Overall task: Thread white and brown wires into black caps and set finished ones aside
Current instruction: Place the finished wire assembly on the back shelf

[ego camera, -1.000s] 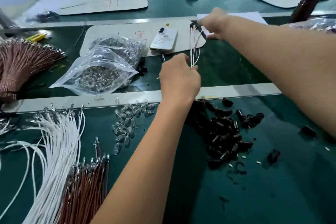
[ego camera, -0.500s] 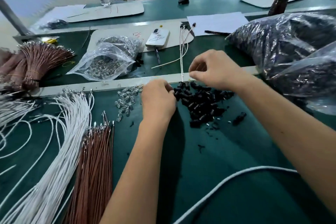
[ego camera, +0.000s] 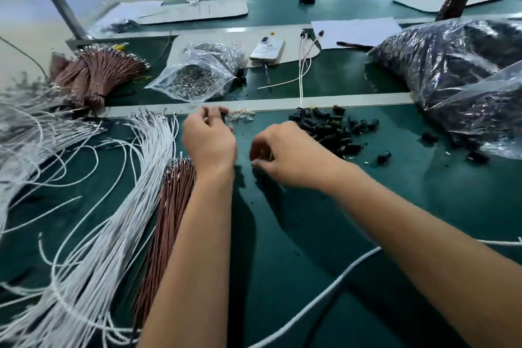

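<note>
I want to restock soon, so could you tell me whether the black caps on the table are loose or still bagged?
Both. A pile of black caps lies loose on the green table, beside the right hand; more dark parts fill the plastic bags at right.

**What You Can't See Well**

The left hand (ego camera: 209, 141) has curled fingers (ego camera: 210, 114) at the clear bits (ego camera: 240, 116), but any hold is hidden. The right hand (ego camera: 285, 155) covers whatever its fingers have. The white wires (ego camera: 93, 234) run off the left edge, blurry. The bags (ego camera: 463, 76) are cut off on the right.
</note>
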Tool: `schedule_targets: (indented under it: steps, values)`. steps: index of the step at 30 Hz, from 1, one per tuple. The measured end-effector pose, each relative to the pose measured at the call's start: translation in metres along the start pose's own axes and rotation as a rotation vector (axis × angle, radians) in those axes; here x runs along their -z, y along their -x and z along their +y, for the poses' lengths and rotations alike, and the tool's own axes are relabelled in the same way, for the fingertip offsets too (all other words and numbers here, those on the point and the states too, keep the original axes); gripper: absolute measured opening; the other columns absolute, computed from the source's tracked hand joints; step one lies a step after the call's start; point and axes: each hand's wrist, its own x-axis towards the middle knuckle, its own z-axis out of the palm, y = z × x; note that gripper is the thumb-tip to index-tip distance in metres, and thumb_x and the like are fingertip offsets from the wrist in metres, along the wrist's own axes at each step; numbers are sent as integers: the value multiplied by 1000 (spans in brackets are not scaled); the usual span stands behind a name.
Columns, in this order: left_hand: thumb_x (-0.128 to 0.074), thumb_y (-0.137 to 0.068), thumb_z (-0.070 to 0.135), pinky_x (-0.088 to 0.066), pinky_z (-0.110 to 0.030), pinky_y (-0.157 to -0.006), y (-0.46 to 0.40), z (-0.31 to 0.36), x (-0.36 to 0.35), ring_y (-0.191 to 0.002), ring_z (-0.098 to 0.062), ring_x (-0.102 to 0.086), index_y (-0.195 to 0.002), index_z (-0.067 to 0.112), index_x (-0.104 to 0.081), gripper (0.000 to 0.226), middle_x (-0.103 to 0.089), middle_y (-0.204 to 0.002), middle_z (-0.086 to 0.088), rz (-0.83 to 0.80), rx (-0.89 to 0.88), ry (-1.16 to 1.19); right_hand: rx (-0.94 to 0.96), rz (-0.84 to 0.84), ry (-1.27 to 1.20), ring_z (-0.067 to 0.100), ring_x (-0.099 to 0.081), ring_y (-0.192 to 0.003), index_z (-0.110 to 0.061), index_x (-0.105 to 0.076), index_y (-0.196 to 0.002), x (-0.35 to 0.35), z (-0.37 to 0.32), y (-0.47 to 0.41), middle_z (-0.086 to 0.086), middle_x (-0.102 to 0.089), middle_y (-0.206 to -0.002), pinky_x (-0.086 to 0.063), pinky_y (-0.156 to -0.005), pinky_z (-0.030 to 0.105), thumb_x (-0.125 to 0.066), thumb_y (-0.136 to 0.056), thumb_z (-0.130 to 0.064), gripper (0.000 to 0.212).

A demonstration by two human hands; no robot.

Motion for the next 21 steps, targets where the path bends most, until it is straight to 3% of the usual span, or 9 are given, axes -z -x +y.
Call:
schedule_targets:
  steps: [4, 7, 9, 13, 16, 18, 21]
  values:
    - [-51, -104, 20, -48, -28, -57, -21, -3, 36, -46, -4, -55, -79, 20, -58, 25, -58, -63, 5, 198, 91, 149, -208, -65, -139, 33, -68, -94, -14, -50, -67, -35, -55, -23, 13, -58, -75, -54, -80, 34, -68, -96, -42, 44]
    - [-55, -102, 21, -53, -36, -67, -26, -7, 55, -56, -14, -61, -86, 17, -53, 17, -64, -75, -2, 318, 138, 242, -263, -48, -219, 36, -67, -104, -16, -40, -65, -50, -89, -40, 22, -66, -97, -46, -77, 32, -68, -94, -32, 44]
    - [-56, -102, 22, -55, -40, -72, -28, -10, 63, -66, -23, -64, -94, 13, -54, 13, -67, -91, -11, 373, 136, 269, -273, -52, -237, 35, -64, -99, -16, -40, -65, -54, -98, -47, 20, -69, -107, -42, -74, 31, -68, -92, -27, 40]
    - [-55, -102, 20, -47, -30, -60, -28, -8, 70, -51, -10, -54, -92, 12, -53, 13, -63, -84, -9, 412, 116, 323, -331, -96, -405, 30, -56, -65, -10, -49, -65, -53, -91, -51, 14, -62, -70, -41, -50, 27, -62, -87, -11, 25]
    - [-55, -102, 19, -48, -31, -62, -26, -2, 67, -58, -16, -56, -89, 14, -53, 14, -63, -83, -8, 398, 100, 345, -378, -123, -610, 21, -46, -38, -7, -53, -68, -50, -84, -48, 13, -57, -55, -38, -43, 25, -62, -91, -5, 24]
    - [-56, -102, 22, -48, -32, -63, -25, 5, 64, -64, -19, -57, -85, 18, -53, 17, -64, -86, -9, 376, 83, 347, -341, -134, -702, 19, -42, -35, -8, -53, -67, -47, -81, -46, 11, -52, -51, -35, -43, 24, -62, -94, -6, 29]
    - [-56, -102, 24, -46, -28, -56, -24, 15, 59, -62, -16, -58, -82, 22, -52, 21, -65, -81, -5, 349, 51, 350, -254, -144, -708, 23, -52, -50, -6, -59, -62, -42, -78, -44, 15, -57, -57, -40, -45, 25, -63, -92, -5, 30]
